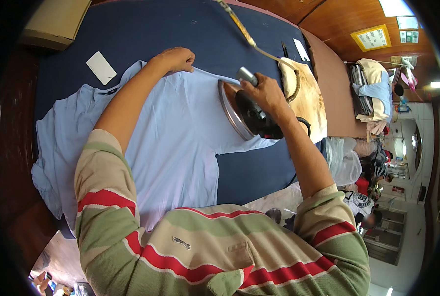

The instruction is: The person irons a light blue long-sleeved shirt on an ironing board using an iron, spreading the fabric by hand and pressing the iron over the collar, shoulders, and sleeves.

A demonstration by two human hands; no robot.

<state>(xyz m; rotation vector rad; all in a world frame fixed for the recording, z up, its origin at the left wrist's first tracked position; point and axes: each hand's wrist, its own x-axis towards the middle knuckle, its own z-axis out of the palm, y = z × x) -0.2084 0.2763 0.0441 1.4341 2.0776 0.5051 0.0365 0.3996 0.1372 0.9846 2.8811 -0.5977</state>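
Light-blue shirt (168,133): lay spread across the dark-blue table cover (252,172), collar leftward.
Right hand (266,93): grasped the electric iron (252,111), its soleplate on the sleeve (207,93).
Left hand (178,60): curled closed on the sleeve's upper edge, seemingly pinching cloth.
Ironing: sleeve pressing appeared underway.
Next pass: called for taut cloth, fingers clear of the soleplate.

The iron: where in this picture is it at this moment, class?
In the head view, the iron is right of centre, gripped in the right hand, over the light blue shirt and just left of the stained cream cloth.
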